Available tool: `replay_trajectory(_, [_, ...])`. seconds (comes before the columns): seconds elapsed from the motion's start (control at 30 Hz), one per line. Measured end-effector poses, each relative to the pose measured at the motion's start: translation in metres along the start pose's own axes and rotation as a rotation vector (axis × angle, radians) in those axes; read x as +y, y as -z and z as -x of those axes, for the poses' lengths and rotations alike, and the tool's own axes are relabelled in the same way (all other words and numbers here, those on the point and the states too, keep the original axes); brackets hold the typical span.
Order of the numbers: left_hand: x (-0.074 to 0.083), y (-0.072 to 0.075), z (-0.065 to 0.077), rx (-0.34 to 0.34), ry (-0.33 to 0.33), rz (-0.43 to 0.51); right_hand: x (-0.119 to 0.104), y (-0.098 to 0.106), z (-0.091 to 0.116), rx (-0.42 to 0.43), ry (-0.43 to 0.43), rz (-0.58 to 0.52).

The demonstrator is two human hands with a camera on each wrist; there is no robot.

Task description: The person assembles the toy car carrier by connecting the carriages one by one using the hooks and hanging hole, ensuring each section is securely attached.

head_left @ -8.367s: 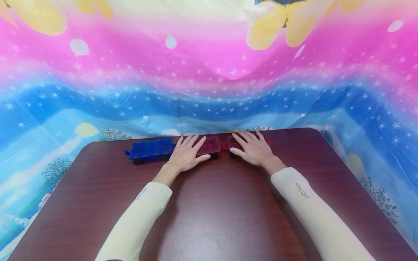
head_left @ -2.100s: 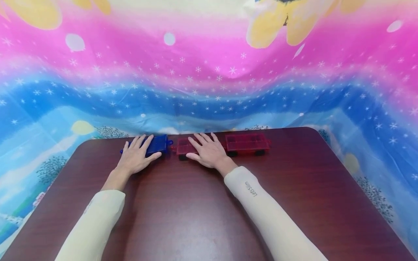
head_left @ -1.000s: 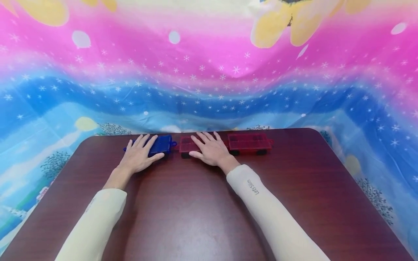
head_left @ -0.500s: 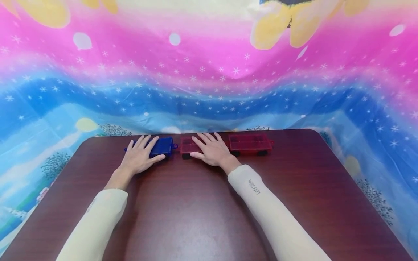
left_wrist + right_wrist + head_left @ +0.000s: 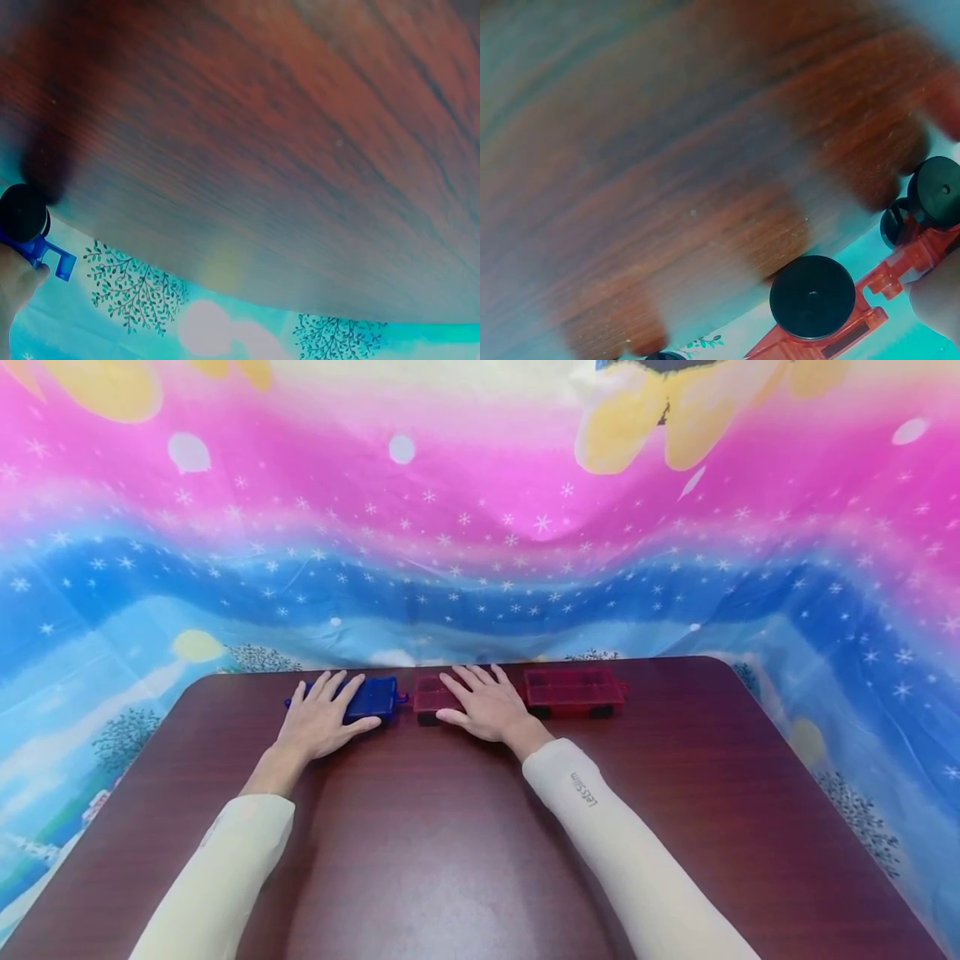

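Note:
Three flat toy wagons on black wheels stand in a row along the table's far edge, in the head view. My left hand (image 5: 318, 718) rests on the blue wagon (image 5: 371, 697), fingers spread, covering its left half. Over the middle red wagon (image 5: 433, 695) lies my right hand (image 5: 487, 706), also with spread fingers, hiding its right part. Another red wagon (image 5: 573, 687) stands uncovered to the right. A blue hook (image 5: 64, 264) and black wheel (image 5: 24, 213) show in the left wrist view. The right wrist view shows a red coupling (image 5: 889, 281) between black wheels (image 5: 812, 297).
The dark brown wooden table (image 5: 420, 843) has rounded far corners. A pink and blue patterned cloth (image 5: 480, 552) hangs close behind its far edge and along both sides.
Over several seconds my left hand has moved left from the middle red wagon to the blue one, and my right hand from the right red wagon to the middle one. Lately both stay almost still.

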State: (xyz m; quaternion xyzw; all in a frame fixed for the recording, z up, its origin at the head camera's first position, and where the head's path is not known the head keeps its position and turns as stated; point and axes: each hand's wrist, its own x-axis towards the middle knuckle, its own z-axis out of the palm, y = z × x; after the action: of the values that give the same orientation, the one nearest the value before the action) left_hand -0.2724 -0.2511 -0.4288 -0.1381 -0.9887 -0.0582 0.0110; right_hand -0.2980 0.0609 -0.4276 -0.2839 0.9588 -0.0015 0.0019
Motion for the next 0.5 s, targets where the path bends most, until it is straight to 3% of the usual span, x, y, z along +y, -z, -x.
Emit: replay_trajectory(0.5, [0.0012, -0.0015, -0.0006, -0.001, -0.006, -0.022, -0.0002, 0.0021, 0.001, -0.019, 0.001, 0.001])
